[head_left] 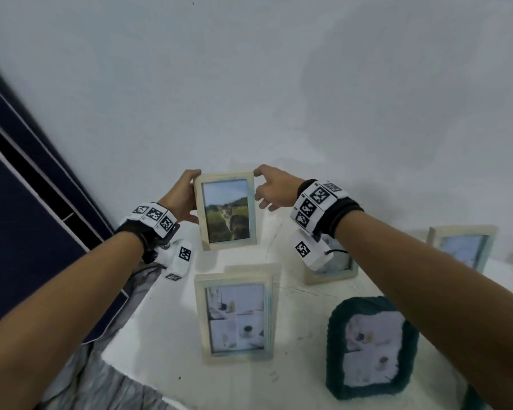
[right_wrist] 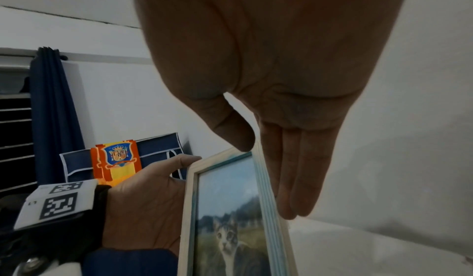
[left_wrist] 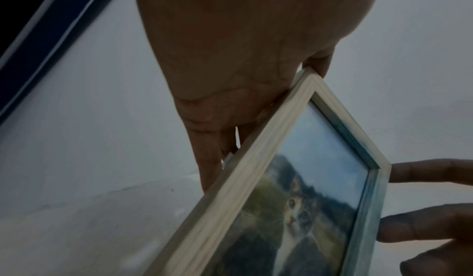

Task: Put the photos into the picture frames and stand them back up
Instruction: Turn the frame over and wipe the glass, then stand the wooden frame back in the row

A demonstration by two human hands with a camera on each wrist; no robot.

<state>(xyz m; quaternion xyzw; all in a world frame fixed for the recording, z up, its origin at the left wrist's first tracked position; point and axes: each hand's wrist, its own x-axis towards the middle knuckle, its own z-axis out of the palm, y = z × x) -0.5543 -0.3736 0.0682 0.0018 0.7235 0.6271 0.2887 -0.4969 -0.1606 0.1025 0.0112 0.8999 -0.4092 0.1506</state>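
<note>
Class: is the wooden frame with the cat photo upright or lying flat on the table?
Upright. The cat frame faces forward, its bottom edge at the white table, steadied by the left hand and right hand.

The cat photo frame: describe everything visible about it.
The cat photo frame is a light, wood-looking rectangle with a bluish inner edge, holding a photo of a cat on grass under a pale sky. It stands upright in portrait pose at the far side of the white table, behind another light frame. The left hand grips its left edge; the right hand pinches its upper right corner, thumb in front. Whether its base rests on the table is unclear.
</note>
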